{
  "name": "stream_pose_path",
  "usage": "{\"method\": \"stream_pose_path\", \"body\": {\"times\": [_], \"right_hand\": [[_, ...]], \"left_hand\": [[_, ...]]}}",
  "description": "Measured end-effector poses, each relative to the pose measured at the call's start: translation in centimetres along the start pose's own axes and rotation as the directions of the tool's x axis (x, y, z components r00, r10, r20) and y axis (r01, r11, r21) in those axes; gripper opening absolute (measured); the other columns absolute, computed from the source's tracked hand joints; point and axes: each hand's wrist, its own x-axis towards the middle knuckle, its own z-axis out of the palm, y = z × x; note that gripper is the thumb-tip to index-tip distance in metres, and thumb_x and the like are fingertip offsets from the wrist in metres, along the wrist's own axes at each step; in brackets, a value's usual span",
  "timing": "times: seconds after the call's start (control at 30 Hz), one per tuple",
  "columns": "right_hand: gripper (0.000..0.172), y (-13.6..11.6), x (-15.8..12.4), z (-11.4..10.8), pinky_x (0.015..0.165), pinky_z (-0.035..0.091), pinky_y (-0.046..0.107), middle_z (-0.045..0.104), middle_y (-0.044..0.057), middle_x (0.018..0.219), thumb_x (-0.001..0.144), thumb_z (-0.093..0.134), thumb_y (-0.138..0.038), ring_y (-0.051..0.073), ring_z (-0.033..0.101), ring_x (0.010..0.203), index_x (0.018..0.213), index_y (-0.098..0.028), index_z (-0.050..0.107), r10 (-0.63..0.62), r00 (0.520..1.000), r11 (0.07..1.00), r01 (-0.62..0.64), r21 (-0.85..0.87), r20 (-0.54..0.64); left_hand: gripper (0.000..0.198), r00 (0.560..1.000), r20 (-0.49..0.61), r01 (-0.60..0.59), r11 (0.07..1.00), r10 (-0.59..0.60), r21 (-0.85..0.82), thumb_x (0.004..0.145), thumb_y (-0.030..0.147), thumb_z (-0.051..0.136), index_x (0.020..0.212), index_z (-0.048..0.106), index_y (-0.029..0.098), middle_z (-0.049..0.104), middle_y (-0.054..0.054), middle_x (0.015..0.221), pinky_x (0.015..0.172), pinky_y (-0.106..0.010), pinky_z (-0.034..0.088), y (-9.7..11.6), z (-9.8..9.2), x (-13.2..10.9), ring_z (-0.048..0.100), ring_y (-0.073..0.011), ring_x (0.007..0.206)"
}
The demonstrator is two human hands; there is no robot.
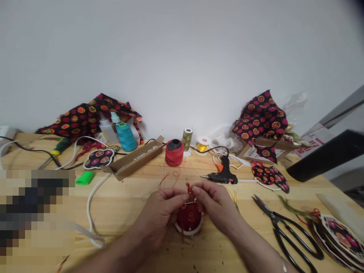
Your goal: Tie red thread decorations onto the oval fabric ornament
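Note:
In front of me is a small dark red fabric ornament (187, 217) with a pale curved rim. A red cord (188, 186) with a knot stands up from its top. My left hand (160, 210) pinches the cord at its base from the left, thumb against forefinger. From the right, my right hand (217, 204) pinches at the same spot, its fingers closed beside the cord. The fingertips hide just where each grip falls. Loose red thread (167, 178) lies on the wood behind the left hand, near a red thread cone (174, 153).
Black-handled scissors (280, 220) lie right of my right arm, beside stacked patterned pieces (338, 235). Behind my hands rests a black glue gun (223, 172). A long cardboard box (139, 157), teal thread cone (126, 137) and white cable (90, 201) are on the left.

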Motion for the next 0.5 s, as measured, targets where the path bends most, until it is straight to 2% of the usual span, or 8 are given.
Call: {"method": "stream_pose_path", "body": {"times": [0.17, 0.27, 0.37, 0.43, 0.5], "right_hand": [[0.024, -0.2, -0.3, -0.9, 0.055, 0.036, 0.022, 0.062, 0.000, 0.065, 0.086, 0.049, -0.029, 0.012, 0.051, 0.061, 0.072, -0.018, 0.065, -0.093, 0.995, 0.926, 0.103, -0.363, 0.046], [0.025, -0.5, -0.9, -0.9, 0.053, 0.034, 0.022, 0.062, -0.001, 0.061, 0.086, 0.050, -0.029, 0.012, 0.051, 0.058, 0.068, -0.019, 0.063, -0.144, 0.990, 0.856, 0.129, -0.501, 0.009], [0.021, -0.5, -1.8, -0.3, 0.052, 0.034, 0.022, 0.062, -0.001, 0.062, 0.086, 0.049, -0.025, 0.012, 0.052, 0.056, 0.070, -0.020, 0.063, -0.294, 0.956, 0.759, 0.243, -0.604, 0.015], [0.019, -0.2, -2.2, 0.4, 0.051, 0.033, 0.024, 0.062, 0.001, 0.062, 0.085, 0.048, -0.021, 0.012, 0.053, 0.054, 0.072, -0.018, 0.062, -0.471, 0.877, 0.610, 0.398, -0.685, 0.090], [0.020, 0.1, -2.5, 1.2, 0.049, 0.031, 0.027, 0.060, 0.002, 0.059, 0.085, 0.047, -0.016, 0.014, 0.052, 0.051, 0.070, -0.017, 0.060, -0.645, 0.733, 0.350, 0.535, -0.769, 0.217]], "left_hand": [[0.009, 0.999, -0.052, -0.014, 1.000, 0.015, 0.003, 0.066, 0.021, 0.072, 0.068, 0.069, 0.013, 0.069, -0.001, 0.060, 0.051, -0.020, 0.047, 0.0, -0.3, 0.3, 0.060, -0.0114, 0.053], [0.009, 0.996, -0.075, -0.043, 0.999, 0.042, -0.008, 0.066, 0.020, 0.073, 0.067, 0.067, 0.013, 0.067, -0.001, 0.058, 0.049, -0.019, 0.046, -0.1, -0.4, 0.4, 0.058, -0.0105, 0.050], [0.009, 0.994, -0.103, -0.052, 0.998, 0.049, -0.024, 0.065, 0.019, 0.073, 0.065, 0.066, 0.013, 0.065, 0.001, 0.055, 0.045, -0.017, 0.043, 0.0, -0.3, 0.4, 0.054, -0.0079, 0.045], [0.009, 0.996, -0.081, -0.045, 0.998, 0.042, -0.033, 0.066, 0.020, 0.071, 0.065, 0.065, 0.013, 0.065, 0.001, 0.056, 0.045, -0.017, 0.042, 0.1, -0.3, 0.4, 0.055, -0.0085, 0.046], [0.010, 0.997, -0.069, -0.029, 0.999, 0.026, -0.042, 0.067, 0.022, 0.070, 0.065, 0.064, 0.014, 0.065, 0.000, 0.059, 0.042, -0.017, 0.041, 0.2, -0.4, 0.5, 0.055, -0.0088, 0.046]]}}
